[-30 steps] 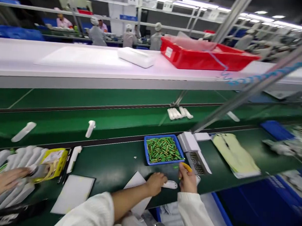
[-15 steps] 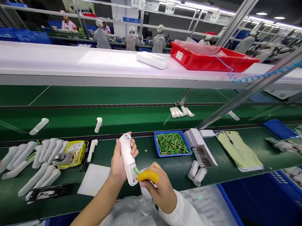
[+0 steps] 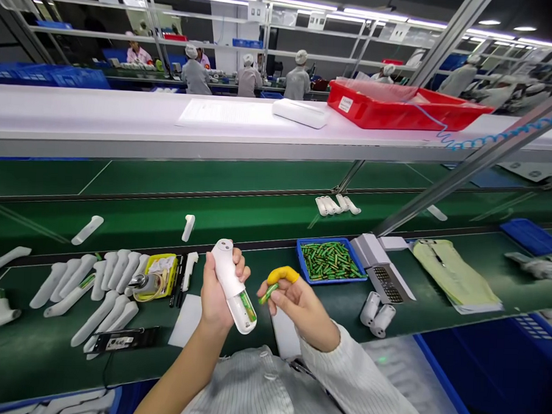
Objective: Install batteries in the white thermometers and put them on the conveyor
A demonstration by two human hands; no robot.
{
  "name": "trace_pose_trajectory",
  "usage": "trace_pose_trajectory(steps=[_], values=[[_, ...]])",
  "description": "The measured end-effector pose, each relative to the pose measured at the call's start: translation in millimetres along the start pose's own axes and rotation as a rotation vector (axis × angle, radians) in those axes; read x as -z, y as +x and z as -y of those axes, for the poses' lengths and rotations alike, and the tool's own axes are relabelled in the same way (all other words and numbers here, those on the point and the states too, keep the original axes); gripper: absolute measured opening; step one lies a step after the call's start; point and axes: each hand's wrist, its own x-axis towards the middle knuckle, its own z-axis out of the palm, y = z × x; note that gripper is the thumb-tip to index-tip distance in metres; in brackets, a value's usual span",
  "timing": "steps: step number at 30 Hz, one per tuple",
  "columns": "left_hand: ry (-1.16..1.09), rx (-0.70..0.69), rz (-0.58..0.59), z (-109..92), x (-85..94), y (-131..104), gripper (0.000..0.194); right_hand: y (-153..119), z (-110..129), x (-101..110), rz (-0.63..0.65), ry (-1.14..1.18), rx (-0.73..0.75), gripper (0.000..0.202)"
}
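My left hand (image 3: 218, 293) is wrapped round a white handheld device (image 3: 230, 275), its open compartment facing up with a green battery (image 3: 248, 306) lying inside. Just right of the device, my right hand (image 3: 294, 299) pinches another green battery (image 3: 268, 293) between thumb and index finger; a yellow cover sits on that finger. The held battery is apart from the device. Behind my right hand stands a blue tray (image 3: 303, 278) full of green batteries.
White devices (image 3: 95, 318) lie in rows at the left beside a yellow tray (image 3: 168, 291). Two white rolls (image 3: 381, 321), a grey-white box (image 3: 389, 282) and yellow sheets (image 3: 456, 273) are at the right. A shelf (image 3: 124, 115) with a red bin (image 3: 399, 108) crosses above.
My right hand has moved up and away from the device with a battery in its fingers. A battery now shows lying in the compartment. The view has shifted slightly left.
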Motion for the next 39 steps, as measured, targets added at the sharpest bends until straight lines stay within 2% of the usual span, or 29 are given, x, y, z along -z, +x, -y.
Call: trace_pose_trajectory(steps=[3, 7, 12, 16, 18, 20, 23, 25, 27, 29, 32, 34, 36, 39], values=[[0.023, -0.08, -0.032, -6, 4.7, 3, 0.037, -2, 4, -5, -0.077, -0.028, 0.073, 0.027], [0.055, -0.161, -0.051, -12, 8.9, 3, 0.037, -6, -1, -18, -0.173, -0.204, 0.17, 0.02], [0.069, -0.197, -0.069, -10, 10.2, 0, 0.033, -2, -1, -32, -0.049, -0.359, 0.078, 0.009], [0.114, -0.21, -0.076, -5, 7.0, -5, 0.031, 6, -7, -38, -0.127, -0.361, 0.053, 0.017], [0.095, -0.216, -0.136, -3, 5.7, -8, 0.031, 7, -13, -41, -0.162, -0.408, 0.124, 0.02], [0.06, -0.177, -0.214, -3, 5.4, -8, 0.034, 4, -21, -45, -0.183, -0.529, 0.275, 0.013], [0.025, -0.115, -0.333, -3, 6.6, -5, 0.04, -5, -33, -50, -0.211, -0.677, 0.497, 0.019], [0.042, -0.145, -0.39, -2, 7.0, -2, 0.041, -10, -39, -49, -0.196, -0.702, 0.56, 0.032], [0.1, -0.197, -0.433, -2, 5.9, 0, 0.04, -10, -43, -45, -0.152, -0.714, 0.558, 0.041], [0.158, -0.2, -0.384, -3, 3.6, -1, 0.04, -7, -42, -38, -0.175, -0.704, 0.475, 0.042], [0.261, -0.023, -0.098, -9, 2.1, -6, 0.04, 1, -36, -28, -0.234, -0.476, 0.254, 0.035], [0.406, 0.1, 0.057, -13, 5.0, -9, 0.04, 4, -30, -25, -0.177, -0.23, 0.15, 0.035], [0.548, 0.125, 0.117, -15, 10.6, -10, 0.036, 4, -26, -25, -0.125, -0.059, 0.115, 0.036], [0.629, 0.104, 0.129, -16, 19.0, -7, 0.031, 3, -23, -26, -0.096, 0.028, 0.102, 0.034]])
